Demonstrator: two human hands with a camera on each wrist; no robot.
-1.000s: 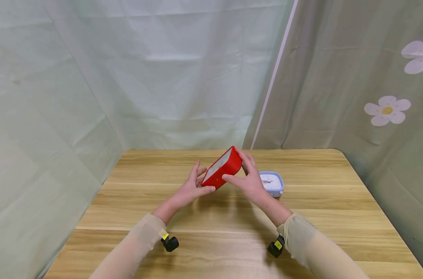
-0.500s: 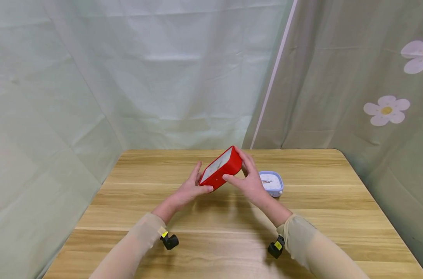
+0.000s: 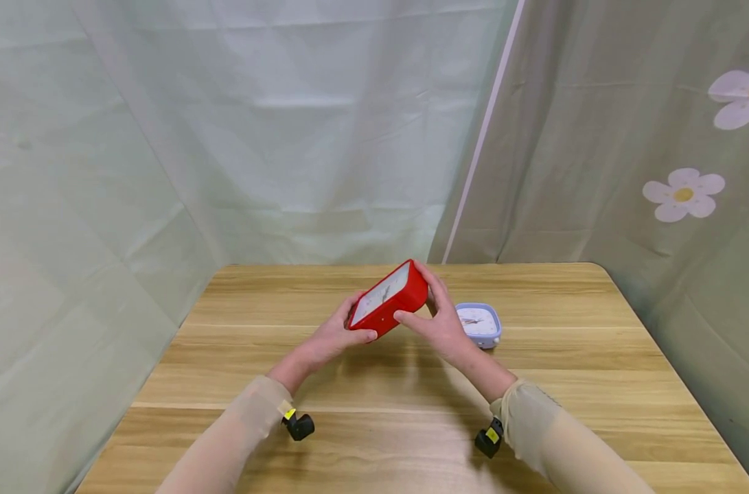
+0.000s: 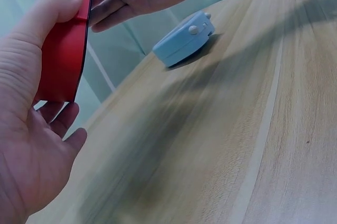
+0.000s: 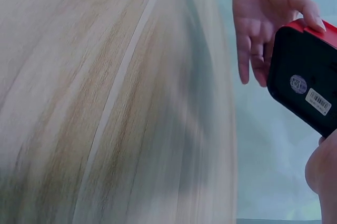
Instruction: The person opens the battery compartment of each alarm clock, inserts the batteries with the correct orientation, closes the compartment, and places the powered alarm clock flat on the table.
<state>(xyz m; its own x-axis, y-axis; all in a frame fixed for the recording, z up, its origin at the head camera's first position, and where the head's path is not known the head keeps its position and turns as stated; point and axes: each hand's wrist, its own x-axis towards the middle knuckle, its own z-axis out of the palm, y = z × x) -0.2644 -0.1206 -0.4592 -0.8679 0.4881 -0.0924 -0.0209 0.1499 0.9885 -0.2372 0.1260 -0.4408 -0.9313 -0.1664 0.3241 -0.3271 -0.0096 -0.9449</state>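
Note:
A red clock (image 3: 401, 302) with a white face and dark hands is held tilted above the table, its right end higher. My left hand (image 3: 332, 341) grips its lower left end, thumb on the near side and fingers curled around the far edge. At the upper right end my right hand (image 3: 443, 328) holds the case between thumb and fingers. In the right wrist view the clock's black back (image 5: 316, 84) shows a round sticker and a barcode label. A light blue clock (image 3: 480, 324) lies face up on the table, just beyond my right hand.
The wooden table (image 3: 374, 446) reaches back to a pale curtain (image 3: 325, 137). A grey curtain with flower prints (image 3: 684, 195) hangs on the right. Small black cameras (image 3: 301, 427) are strapped at both wrists.
The red clock has shifted slightly left and down, and its face has turned more into view. My left fingers, spread a second ago, have closed around its left end. The blue clock stays put.

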